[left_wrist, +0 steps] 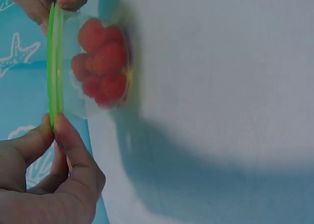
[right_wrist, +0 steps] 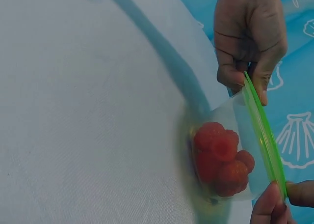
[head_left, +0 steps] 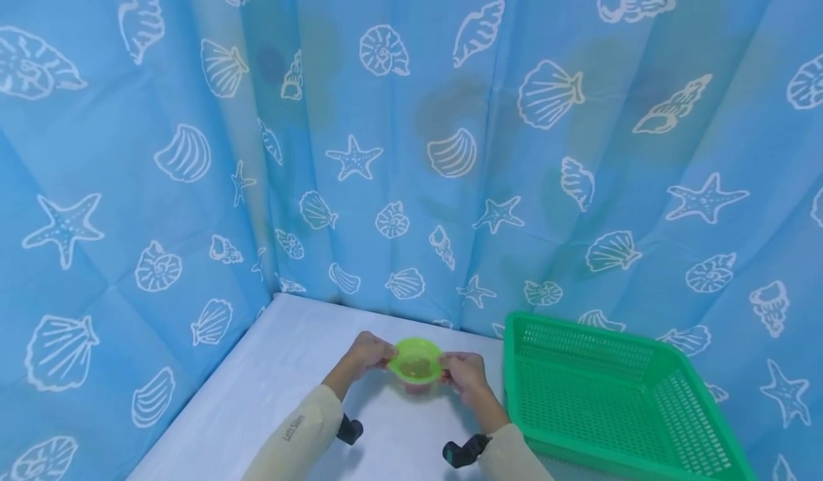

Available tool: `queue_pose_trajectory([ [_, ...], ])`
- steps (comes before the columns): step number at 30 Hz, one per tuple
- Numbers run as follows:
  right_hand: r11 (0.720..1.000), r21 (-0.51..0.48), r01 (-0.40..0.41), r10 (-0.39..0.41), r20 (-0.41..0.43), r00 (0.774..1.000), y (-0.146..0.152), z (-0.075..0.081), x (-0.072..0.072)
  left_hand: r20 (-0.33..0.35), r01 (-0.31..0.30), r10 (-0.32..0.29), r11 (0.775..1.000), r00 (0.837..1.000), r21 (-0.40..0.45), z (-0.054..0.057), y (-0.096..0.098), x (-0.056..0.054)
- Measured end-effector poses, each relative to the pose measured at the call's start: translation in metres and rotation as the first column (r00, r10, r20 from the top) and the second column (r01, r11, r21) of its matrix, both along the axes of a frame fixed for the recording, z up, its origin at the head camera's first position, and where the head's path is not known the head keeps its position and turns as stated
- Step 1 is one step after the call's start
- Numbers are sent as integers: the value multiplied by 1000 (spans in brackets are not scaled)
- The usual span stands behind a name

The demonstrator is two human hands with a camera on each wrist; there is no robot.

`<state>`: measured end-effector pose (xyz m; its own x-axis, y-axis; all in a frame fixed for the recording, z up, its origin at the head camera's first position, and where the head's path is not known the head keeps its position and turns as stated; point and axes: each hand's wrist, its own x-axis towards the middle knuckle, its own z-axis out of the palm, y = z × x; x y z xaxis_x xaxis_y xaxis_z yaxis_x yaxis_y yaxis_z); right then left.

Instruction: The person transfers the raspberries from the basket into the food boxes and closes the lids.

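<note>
A small clear plastic container (left_wrist: 71,91) with red raspberries (left_wrist: 110,57) inside stands upright on the white table, topped by a bright green lid (head_left: 418,361). My left hand (head_left: 369,352) pinches the lid's left edge between thumb and fingers. On the opposite side, my right hand (head_left: 466,374) pinches the right edge the same way. From the left wrist, the lid shows as a thin green band along the container's rim. The right wrist view has the raspberries (right_wrist: 223,157) gathered in the container's bottom.
A large green perforated plastic basket (head_left: 511,374) stands to the right of my right hand. The white table (head_left: 270,367) meets a blue curtain (head_left: 411,109) with shell prints at the back and left. Dark wrist cameras (head_left: 464,452) hang below both wrists.
</note>
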<state>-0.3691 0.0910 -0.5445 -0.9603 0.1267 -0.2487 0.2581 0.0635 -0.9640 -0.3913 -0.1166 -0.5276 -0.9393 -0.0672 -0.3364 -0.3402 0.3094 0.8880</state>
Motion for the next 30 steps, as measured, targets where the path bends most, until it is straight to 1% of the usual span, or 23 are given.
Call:
queue_pose_trajectory([
  [6,1000,27,5,-4,-32,999,0,4,-1,-39,28,-29,999,999,-25,2,1,-4],
  [11,999,36,7,-6,-21,1000,1,6,-3,-58,51,-54,997,997,-58,4,0,-8],
  [13,997,73,-12,13,-6,1000,0,7,-3,-84,70,-77,994,993,-83,5,-1,-9],
  [15,990,134,-49,50,-5,999,-1,12,-1,-135,99,-122,981,983,-164,7,0,-9],
  [16,983,170,-70,74,-13,997,-2,16,0,-174,113,-153,969,973,-220,10,1,-8],
  [17,971,221,-91,101,-32,994,-3,21,2,-216,123,-184,956,959,-267,13,3,-8],
  [19,935,331,-123,164,-99,981,-4,36,6,-288,121,-236,922,928,-367,22,8,-6],
  [20,910,395,-128,197,-139,970,-4,45,8,-327,117,-268,902,906,-415,27,11,-5],
  [21,878,461,-127,232,-176,957,-4,54,10,-354,112,-293,885,888,-453,33,13,-4],
  [23,815,569,-113,301,-247,921,-2,73,14,-384,111,-330,863,862,-494,43,18,-2],
  [24,783,614,-100,329,-272,904,0,83,16,-390,103,-351,841,851,-531,47,20,-1],
  [25,752,654,-84,356,-296,886,2,91,19,-399,96,-375,818,837,-567,50,21,0],
  [26,711,701,-60,381,-312,870,6,97,20,-403,86,-398,791,824,-606,53,21,1],
  [27,678,734,-32,402,-334,852,10,102,21,-404,74,-418,763,813,-642,54,21,2],
  [28,641,767,-2,417,-346,840,15,105,22,-409,54,-436,735,801,-676,54,21,3],
  [29,598,801,31,430,-354,831,20,106,22,-412,33,-451,706,791,-708,54,19,4],
  [30,556,829,58,438,-351,827,26,106,23,-409,15,-464,675,786,-737,53,17,5],
])
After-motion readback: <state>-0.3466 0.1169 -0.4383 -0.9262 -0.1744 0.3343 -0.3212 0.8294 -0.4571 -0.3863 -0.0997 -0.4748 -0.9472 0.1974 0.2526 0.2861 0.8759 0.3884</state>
